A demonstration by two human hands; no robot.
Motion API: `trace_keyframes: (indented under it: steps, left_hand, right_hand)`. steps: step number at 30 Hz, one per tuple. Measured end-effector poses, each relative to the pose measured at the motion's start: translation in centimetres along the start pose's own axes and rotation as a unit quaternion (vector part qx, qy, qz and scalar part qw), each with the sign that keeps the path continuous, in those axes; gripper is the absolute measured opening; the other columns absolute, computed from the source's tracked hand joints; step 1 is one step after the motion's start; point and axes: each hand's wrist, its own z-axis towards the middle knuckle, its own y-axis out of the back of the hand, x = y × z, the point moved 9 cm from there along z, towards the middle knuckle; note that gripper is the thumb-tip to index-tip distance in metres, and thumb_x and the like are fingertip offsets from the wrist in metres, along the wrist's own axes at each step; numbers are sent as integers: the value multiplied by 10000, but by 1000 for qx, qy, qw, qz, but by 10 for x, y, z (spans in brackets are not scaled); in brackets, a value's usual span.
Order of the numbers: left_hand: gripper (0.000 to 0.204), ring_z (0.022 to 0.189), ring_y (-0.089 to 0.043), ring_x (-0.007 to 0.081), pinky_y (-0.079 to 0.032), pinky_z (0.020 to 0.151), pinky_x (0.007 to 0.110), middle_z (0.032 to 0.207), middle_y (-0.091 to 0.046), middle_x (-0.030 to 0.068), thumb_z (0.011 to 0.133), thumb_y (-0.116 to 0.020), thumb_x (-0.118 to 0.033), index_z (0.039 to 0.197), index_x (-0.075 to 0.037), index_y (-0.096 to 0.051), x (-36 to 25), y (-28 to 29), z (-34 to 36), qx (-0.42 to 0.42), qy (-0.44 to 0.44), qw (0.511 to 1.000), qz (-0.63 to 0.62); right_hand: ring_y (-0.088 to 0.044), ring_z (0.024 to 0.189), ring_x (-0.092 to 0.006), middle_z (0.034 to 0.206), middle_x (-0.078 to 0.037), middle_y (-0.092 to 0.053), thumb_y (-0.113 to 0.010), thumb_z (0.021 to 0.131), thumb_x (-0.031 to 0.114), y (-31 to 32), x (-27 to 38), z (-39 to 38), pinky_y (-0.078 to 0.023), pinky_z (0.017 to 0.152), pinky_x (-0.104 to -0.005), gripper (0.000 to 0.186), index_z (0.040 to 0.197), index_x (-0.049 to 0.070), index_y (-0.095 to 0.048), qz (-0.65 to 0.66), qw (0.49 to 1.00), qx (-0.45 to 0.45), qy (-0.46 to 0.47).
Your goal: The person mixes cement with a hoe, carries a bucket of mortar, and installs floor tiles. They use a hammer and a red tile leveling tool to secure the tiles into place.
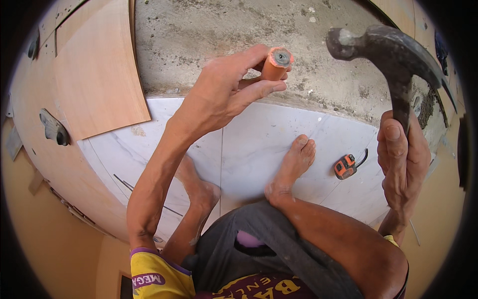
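My left hand (234,89) grips a short orange cylinder (273,70) upright in the upper middle, its pink-edged top end showing a grey centre. My right hand (401,159) is wrapped round the handle of a dark claw hammer (378,47), raised at the right with its head up and level with the cylinder, apart from it. Below the hands lie white marble-look tiles (241,139), bordered by a rough grey concrete strip (199,35).
My bare feet (298,154) rest on the tiles, beside an orange-black tape measure (344,167). Thin wooden sheets (99,70) lie at upper left, with a grey shoe-like object (54,127) beside them. Thin dark rods (167,209) lie near my left leg.
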Motion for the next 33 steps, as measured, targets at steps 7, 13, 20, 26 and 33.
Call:
trace_keyframes:
  steps: [7, 13, 20, 26, 33]
  left_hand:
    - [314, 1001, -705, 185, -624, 922, 363, 1072, -723, 61, 933, -772, -144, 1215, -49, -673, 0, -5, -6, 4, 13, 1000, 2]
    - [300, 986, -693, 303, -588, 894, 401, 1035, -694, 133, 934, -758, -157, 1176, -14, -651, -1, -7, -10, 20, -36, 997, 66]
    - [289, 1039, -704, 189, -622, 833, 350, 1111, -723, 83, 944, -758, -121, 1208, -51, -664, 4, -3, 6, -11, -19, 999, 30]
    - [308, 1063, -693, 174, -609, 879, 303, 1142, -722, 66, 949, -764, -130, 1235, -65, -670, -17, 26, 17, -99, -81, 991, -29]
    - [335, 1072, -687, 179, -579, 968, 343, 1137, -716, 83, 934, -782, -130, 1230, -16, -672, -17, -33, 32, 10, -30, 998, -58]
  right_hand:
    - [-419, 470, -108, 578, 1, -459, -585, 1079, 308, -19, 17, -3, -289, 450, -280, 284, 989, 43, -535, 51, 996, -22, 64]
    - [-597, 603, -409, 807, -193, -646, -671, 1010, 146, -34, 23, -3, -447, 554, -447, 201, 1152, 21, -604, -90, 987, 110, 68]
    - [-526, 538, -375, 645, -165, -555, -599, 1068, 229, -50, -3, 13, -420, 530, -419, 262, 1006, -23, -572, -39, 996, 77, 22]
    - [-412, 538, -143, 613, -54, -446, -531, 1106, 374, -15, -19, 6, -360, 508, -333, 419, 928, -5, -545, 20, 1000, 19, -1]
    - [-416, 602, -111, 669, -24, -466, -550, 1100, 378, -4, -53, -3, -363, 541, -296, 423, 894, 9, -537, 14, 999, 26, -44]
